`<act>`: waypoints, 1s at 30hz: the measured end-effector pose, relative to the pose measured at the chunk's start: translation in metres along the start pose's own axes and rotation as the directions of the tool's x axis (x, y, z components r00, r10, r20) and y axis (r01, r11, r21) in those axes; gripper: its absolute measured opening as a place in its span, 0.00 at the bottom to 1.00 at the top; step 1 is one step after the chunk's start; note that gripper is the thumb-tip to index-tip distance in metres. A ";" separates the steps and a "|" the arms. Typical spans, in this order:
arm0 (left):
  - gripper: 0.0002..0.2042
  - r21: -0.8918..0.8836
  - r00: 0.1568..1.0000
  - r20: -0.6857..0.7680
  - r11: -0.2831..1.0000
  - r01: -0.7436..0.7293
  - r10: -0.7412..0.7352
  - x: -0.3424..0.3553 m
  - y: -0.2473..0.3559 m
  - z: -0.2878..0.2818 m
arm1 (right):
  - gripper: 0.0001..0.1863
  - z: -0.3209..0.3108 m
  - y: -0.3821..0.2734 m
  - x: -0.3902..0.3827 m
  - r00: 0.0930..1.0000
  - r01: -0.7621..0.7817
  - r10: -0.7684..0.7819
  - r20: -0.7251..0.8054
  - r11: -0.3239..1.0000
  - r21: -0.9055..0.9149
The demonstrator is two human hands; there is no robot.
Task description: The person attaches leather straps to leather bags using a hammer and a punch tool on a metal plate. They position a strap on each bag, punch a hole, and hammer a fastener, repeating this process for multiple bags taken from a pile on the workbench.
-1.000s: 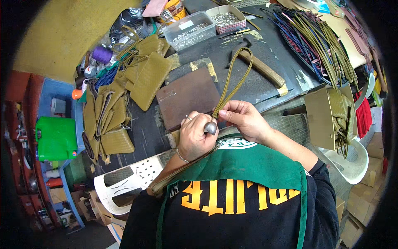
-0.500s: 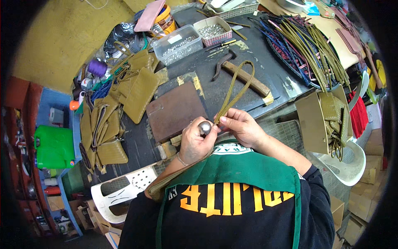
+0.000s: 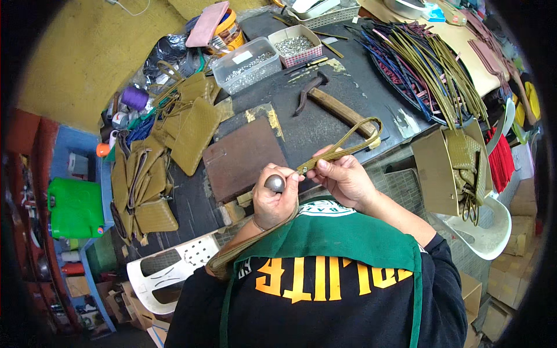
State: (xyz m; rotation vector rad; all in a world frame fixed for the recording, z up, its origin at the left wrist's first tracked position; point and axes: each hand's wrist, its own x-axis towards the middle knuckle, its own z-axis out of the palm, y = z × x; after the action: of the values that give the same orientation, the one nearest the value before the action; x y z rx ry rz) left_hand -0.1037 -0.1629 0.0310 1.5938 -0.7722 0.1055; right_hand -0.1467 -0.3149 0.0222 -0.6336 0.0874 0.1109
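I see both hands at work on one olive strap (image 3: 351, 146), doubled into a loop, just beside the near right corner of the brown slab (image 3: 243, 158). The left hand (image 3: 268, 203) has its fingers curled round a tool (image 3: 274, 184) with a rounded metal head facing up at me; the rest of it is hidden in the fist. Its fingertips also reach the strap's end, where a small metal stud (image 3: 303, 169) shows. The right hand (image 3: 348, 182) pinches the strap between thumb and fingers, a little farther from the slab. From my view the loop swings out to the right of the slab and crosses the end of the hammer (image 3: 339, 109); whether they touch I cannot tell

On the bench (image 3: 360, 95), I have the hammer beyond the slab and to its right, and olive pouches (image 3: 196, 136) piled to its left. A clear bin (image 3: 246, 85) and a checked box (image 3: 304, 57), both with shiny metal bits (image 3: 293, 45), stand beyond the slab. Well to its right lies a heap of coloured strips (image 3: 449, 72)
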 end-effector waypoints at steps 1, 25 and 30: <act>0.10 0.022 1.000 -0.003 1.000 -0.018 0.018 0.001 0.000 0.000 | 0.10 0.000 -0.001 0.000 1.000 -0.005 0.005 0.006 1.000 -0.003; 0.05 -0.451 0.803 0.221 0.672 0.588 -0.554 0.076 -0.048 -0.021 | 0.09 -0.040 -0.072 -0.095 0.807 0.264 -0.589 0.051 0.282 -0.923; 0.04 -0.214 0.813 -0.472 0.939 0.270 -0.341 0.073 -0.053 -0.126 | 0.12 -0.146 -0.135 -0.201 0.027 -0.078 -0.955 -0.296 0.293 -0.953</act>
State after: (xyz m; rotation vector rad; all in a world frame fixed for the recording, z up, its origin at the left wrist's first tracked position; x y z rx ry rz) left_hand 0.0257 -0.0790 0.0470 1.4466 -0.1035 0.2198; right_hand -0.3348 -0.5247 0.0075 -1.6448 1.0813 -1.2753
